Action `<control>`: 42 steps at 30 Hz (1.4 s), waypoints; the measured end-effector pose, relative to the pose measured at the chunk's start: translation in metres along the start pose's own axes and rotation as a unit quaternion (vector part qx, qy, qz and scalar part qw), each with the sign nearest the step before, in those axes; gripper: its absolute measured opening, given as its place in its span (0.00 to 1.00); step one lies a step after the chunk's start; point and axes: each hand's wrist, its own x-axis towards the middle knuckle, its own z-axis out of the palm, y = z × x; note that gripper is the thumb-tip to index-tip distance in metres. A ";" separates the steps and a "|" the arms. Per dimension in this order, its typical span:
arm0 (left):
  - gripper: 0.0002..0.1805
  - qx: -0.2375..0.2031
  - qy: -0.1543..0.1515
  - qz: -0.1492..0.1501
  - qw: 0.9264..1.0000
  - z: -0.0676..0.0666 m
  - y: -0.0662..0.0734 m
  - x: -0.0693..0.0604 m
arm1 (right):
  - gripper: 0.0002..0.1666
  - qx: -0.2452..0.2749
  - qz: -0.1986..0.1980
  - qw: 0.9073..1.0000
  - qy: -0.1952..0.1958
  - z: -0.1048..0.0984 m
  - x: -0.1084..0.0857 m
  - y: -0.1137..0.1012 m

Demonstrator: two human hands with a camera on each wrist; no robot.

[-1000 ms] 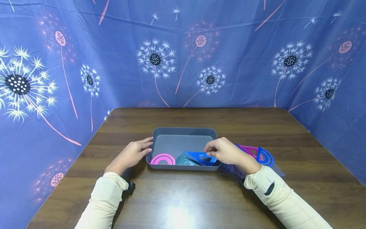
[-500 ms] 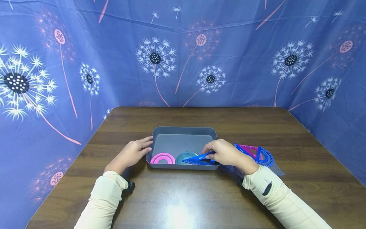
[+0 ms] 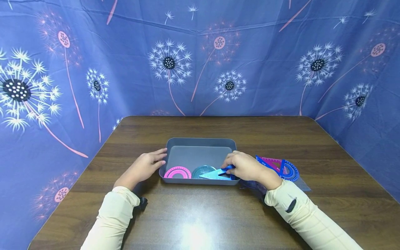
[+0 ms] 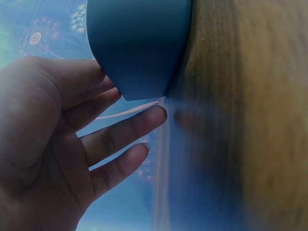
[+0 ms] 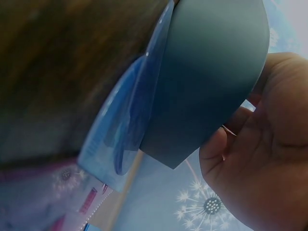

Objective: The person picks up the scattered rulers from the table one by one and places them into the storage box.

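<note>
At four o'clock in the grey tray (image 3: 193, 153), the right hand (image 3: 245, 165) pinches a blue set square (image 3: 213, 174); over at nine, the left hand (image 3: 145, 166), fingers spread, touches the tray; a pink protractor (image 3: 178, 169) sits at seven.

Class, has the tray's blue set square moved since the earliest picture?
Yes: judged against the grey tray in the head view, the pointed end of the blue set square has shifted toward the near side, uncovering more of the teal protractor.
</note>
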 end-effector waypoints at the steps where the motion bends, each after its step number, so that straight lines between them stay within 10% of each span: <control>1: 0.22 0.000 0.001 0.001 1.000 0.000 0.000 0.000 | 0.09 0.000 0.003 1.000 -0.003 0.000 0.000 0.000; 42: 0.21 0.004 0.007 0.004 1.000 0.001 -0.002 0.001 | 0.09 -0.001 0.013 0.999 -0.048 0.000 -0.002 0.001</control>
